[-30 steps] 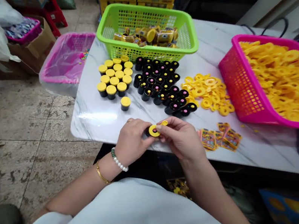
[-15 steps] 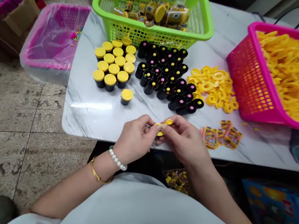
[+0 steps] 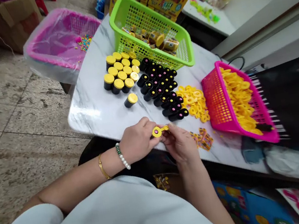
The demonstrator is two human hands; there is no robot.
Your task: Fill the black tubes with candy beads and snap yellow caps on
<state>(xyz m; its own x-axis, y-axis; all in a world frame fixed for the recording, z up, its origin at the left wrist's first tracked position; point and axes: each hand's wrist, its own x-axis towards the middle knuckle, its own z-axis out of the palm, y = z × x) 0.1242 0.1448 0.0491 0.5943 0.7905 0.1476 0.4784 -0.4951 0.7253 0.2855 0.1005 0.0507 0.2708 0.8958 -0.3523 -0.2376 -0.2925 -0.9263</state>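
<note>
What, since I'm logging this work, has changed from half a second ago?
The left hand drew its thumb back off the yellow ring, baring its pink centre. The right hand stayed at the ring; the capped tubs, open black tubs and green basket stayed put.

A: What's held?
B: Yellow tabbed ring [image 3: 156,131]; left hand [image 3: 138,140] and right hand [image 3: 182,143] both on it, by tabletop [image 3: 89,105] edge.
A: Behind?
B: Black cups [image 3: 156,83], yellow-lidded cups [image 3: 122,75] to their left, green basket [image 3: 123,41] beyond.

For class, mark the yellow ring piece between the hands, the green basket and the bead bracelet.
Yellow ring piece [image 3: 159,131], head view: on the ring, beside its tab.
Green basket [image 3: 134,45], head view: on its front wall.
Bead bracelet [image 3: 122,158], head view: on its middle beads.
</note>
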